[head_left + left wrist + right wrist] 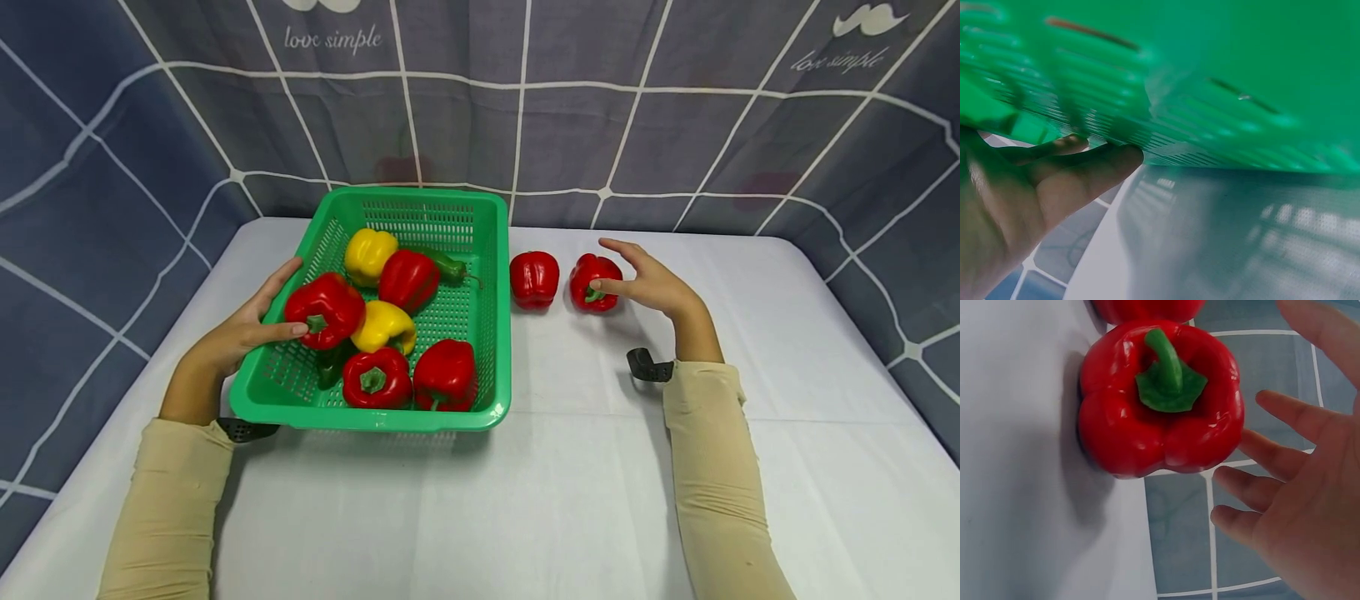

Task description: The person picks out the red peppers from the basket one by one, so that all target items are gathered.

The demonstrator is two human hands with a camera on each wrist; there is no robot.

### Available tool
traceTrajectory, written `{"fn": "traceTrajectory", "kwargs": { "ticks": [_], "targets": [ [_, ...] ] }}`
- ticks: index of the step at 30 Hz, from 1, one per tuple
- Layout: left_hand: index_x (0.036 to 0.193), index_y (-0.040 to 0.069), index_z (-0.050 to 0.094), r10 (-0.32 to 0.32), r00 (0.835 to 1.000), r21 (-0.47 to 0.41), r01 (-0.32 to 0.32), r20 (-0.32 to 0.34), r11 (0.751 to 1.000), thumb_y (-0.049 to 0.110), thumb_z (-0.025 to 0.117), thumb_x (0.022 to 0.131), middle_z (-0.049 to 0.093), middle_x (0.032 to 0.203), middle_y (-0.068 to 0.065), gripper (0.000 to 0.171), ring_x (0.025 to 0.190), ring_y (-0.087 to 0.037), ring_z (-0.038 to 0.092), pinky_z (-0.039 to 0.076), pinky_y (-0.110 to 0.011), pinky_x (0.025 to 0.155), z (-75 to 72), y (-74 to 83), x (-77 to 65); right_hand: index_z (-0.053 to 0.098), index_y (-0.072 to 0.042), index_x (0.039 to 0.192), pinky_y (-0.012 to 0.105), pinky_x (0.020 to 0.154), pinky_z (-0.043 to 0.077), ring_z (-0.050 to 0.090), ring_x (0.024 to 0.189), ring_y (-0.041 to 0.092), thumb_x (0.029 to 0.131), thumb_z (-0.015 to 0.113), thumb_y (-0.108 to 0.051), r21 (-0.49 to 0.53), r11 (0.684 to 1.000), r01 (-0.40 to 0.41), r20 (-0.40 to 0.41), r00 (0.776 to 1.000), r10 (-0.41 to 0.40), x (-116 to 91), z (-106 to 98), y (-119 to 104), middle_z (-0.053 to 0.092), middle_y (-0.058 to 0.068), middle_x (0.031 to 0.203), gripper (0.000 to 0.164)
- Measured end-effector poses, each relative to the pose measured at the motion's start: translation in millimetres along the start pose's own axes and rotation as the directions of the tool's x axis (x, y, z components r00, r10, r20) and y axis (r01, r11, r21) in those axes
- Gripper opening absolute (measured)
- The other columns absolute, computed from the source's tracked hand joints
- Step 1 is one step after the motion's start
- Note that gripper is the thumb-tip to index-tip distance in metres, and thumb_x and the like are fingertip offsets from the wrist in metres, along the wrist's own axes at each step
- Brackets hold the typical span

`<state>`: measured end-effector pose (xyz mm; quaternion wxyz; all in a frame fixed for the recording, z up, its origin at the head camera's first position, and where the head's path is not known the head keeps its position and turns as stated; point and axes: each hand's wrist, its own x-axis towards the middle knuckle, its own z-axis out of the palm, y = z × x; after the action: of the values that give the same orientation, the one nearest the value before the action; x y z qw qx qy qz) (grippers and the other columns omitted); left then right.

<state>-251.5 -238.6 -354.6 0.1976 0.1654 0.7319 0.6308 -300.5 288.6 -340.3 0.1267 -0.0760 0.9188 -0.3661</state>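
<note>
A green plastic basket (pixel 500 333) holds red and yellow bell peppers and green peppers. My left hand (pixel 243 331) grips its left side, thumb over the rim beside a red bell pepper (pixel 325 309); in the left wrist view its fingers (pixel 1094 178) lie along the outer slatted wall. To the right, a red bell pepper with a green stem (pixel 595 283) rests on the white table. My right hand (pixel 654 282) hovers over it with fingers spread; the right wrist view shows this pepper (pixel 1160 434) ungripped. A second red bell pepper (pixel 534 279) lies between it and the basket.
Dark grey checked cloth (pixel 570 133) walls the table (pixel 570 500) at the back and sides. Other peppers in the basket include a yellow one (pixel 371 257) and a green one (pixel 447 267). Each wrist wears a black camera mount (pixel 649 367).
</note>
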Motion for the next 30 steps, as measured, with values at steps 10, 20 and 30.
{"fn": "traceTrajectory", "kwargs": {
  "ticks": [10,20,30],
  "targets": [
    [0.147,0.031,0.001,-0.001,1.000,0.030,0.001,-0.011,1.000,0.006,0.056,0.087,0.009,0.146,-0.014,0.085,0.102,-0.002,0.054,0.054,-0.026,0.074,1.0,0.6,-0.5,0.024,-0.023,0.145,0.061,0.105,0.020,0.016,0.137,0.031,0.083,0.063,-0.035,0.007,0.999,0.035,-0.007,0.999,-0.035,-4,0,-8,0.018,0.009,0.151,0.074],
    [0.147,0.031,0.001,0.011,1.000,0.029,-0.010,-0.008,1.000,0.005,0.055,0.087,0.008,0.147,-0.014,0.085,0.103,-0.001,0.053,0.054,-0.025,0.074,1.0,-0.2,-0.7,0.024,-0.022,0.145,0.061,0.105,0.021,0.016,0.136,0.030,0.082,0.064,-0.033,0.009,0.998,0.063,-0.005,0.998,-0.063,-6,2,-15,0.018,0.009,0.150,0.076],
    [0.147,0.031,0.000,0.004,1.000,0.003,-0.004,0.002,1.000,0.005,0.054,0.087,0.017,0.142,-0.010,0.085,0.099,-0.005,0.058,0.055,-0.031,0.071,0.7,1.0,-0.7,0.025,-0.020,0.144,0.056,0.105,0.026,0.022,0.133,0.028,0.082,0.064,-0.031,0.029,0.994,0.106,0.000,0.994,-0.106,-5,7,-26,0.022,0.009,0.148,0.074]
  ]
}}
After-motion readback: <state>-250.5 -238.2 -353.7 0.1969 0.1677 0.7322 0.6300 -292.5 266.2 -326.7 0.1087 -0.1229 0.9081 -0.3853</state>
